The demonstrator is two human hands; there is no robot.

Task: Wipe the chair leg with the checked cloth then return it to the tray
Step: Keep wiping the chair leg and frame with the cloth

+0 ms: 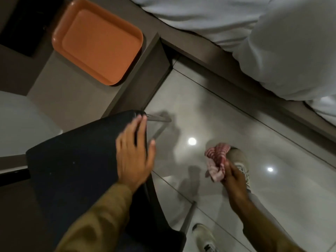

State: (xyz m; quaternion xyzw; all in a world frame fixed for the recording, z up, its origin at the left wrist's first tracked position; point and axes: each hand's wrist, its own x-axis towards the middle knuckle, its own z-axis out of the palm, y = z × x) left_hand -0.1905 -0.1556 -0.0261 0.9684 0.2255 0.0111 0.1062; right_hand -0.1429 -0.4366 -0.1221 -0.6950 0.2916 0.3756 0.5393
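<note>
A dark chair [72,160] fills the lower left, its seat seen from above. My left hand [134,153] lies flat on the seat's right edge, fingers spread, holding nothing. Thin metal chair legs show past the seat: one [160,120] near my fingertips, another [189,215] lower down. My right hand [234,177] is closed on a bunched red-and-white checked cloth [217,160], held over the floor to the right of the chair and apart from the legs. An orange tray [98,40] rests, with nothing on it, on a grey bedside unit at the upper left.
A bed with white bedding [272,42] runs along the top right over a dark frame. The glossy tiled floor [218,115] reflects two lights. My pale shoes [240,160] stand on the floor near the cloth and below it. A dark panel sits left of the tray.
</note>
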